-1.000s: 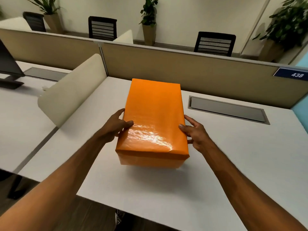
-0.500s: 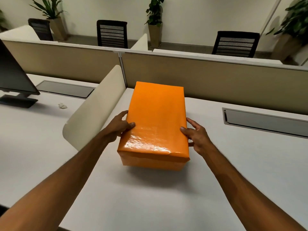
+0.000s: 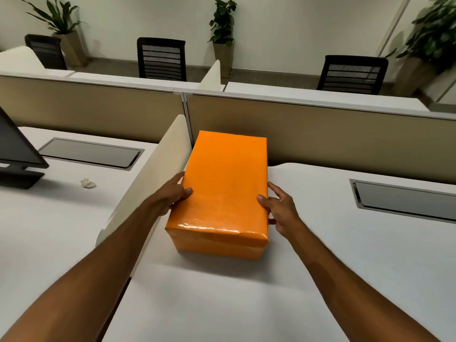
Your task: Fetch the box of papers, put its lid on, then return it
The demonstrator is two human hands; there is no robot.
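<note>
The orange box (image 3: 225, 183), glossy and with its lid on, sits lengthwise on the white desk (image 3: 320, 267), its far end close to the beige partition. My left hand (image 3: 172, 193) grips its left side, thumb on the lid's edge. My right hand (image 3: 278, 208) grips its right side, thumb on top and fingers down the wall. The papers inside are hidden.
A cream curved divider (image 3: 150, 174) stands just left of the box. The beige partition (image 3: 320, 134) runs behind it. A grey cable hatch (image 3: 404, 198) lies at right. On the left desk are a monitor (image 3: 14, 154) and a crumpled paper (image 3: 88, 183).
The box has travelled away from me and leftward, now close against the divider and partition corner. Both hands kept their grip on its sides, and my view rose and shifted left.
</note>
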